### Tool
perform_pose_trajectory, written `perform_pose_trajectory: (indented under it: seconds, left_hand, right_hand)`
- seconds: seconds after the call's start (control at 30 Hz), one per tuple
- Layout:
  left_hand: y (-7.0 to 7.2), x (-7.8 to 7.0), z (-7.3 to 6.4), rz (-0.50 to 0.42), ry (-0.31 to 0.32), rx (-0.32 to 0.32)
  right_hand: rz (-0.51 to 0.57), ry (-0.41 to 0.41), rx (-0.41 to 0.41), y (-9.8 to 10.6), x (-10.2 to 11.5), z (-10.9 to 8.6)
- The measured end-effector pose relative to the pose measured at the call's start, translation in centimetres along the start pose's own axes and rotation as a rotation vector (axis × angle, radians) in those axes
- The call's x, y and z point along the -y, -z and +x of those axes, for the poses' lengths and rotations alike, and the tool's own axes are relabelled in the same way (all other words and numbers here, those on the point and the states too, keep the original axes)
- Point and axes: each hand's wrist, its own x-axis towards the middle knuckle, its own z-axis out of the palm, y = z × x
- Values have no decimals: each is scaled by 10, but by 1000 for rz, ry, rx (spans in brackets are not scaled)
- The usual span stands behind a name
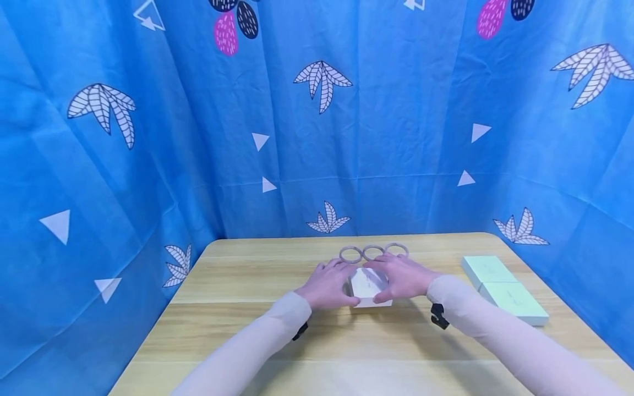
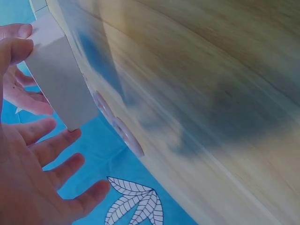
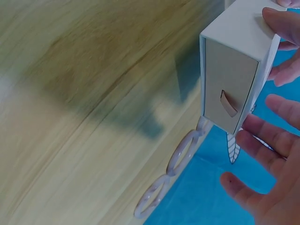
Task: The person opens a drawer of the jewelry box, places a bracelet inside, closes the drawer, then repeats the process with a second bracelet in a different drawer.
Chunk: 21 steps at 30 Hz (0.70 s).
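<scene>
Both hands hold a small white drawer box (image 1: 367,286) between them, raised over the table in the wrist views. My left hand (image 1: 327,287) grips the box's left end, thumb on the near edge and a fingertip at the far corner. At the opposite end, my right hand (image 1: 405,275) grips it the same way, its other fingers spread. The right wrist view shows a beige drawer front (image 3: 229,77) with a small brown pull tab (image 3: 228,104). A plain grey-beige end (image 2: 63,79) of the box faces the left wrist camera.
Three pale, marbled rings stand in a row behind the box, the leftmost ring (image 1: 340,254) beside the left fingertips. Two pale green boxes, a far one (image 1: 487,268) and a near one (image 1: 515,300), lie at the right. A blue patterned curtain (image 1: 396,137) surrounds the wooden table (image 1: 247,275).
</scene>
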Motion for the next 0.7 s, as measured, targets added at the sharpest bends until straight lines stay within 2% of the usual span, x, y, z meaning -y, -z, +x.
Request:
perform_pose_trajectory:
  seconds: [0.27,0.4,0.7]
  left_hand:
    - [0,11,-8,-23,3,13]
    - [1,17,-11,-35,10,21]
    - [1,23,-16,-15,19,35]
  right_hand:
    - [6,11,0,-5,9,8]
    - [0,41,-12,-8,11,12]
    - [-30,73,-38,-19,14,18]
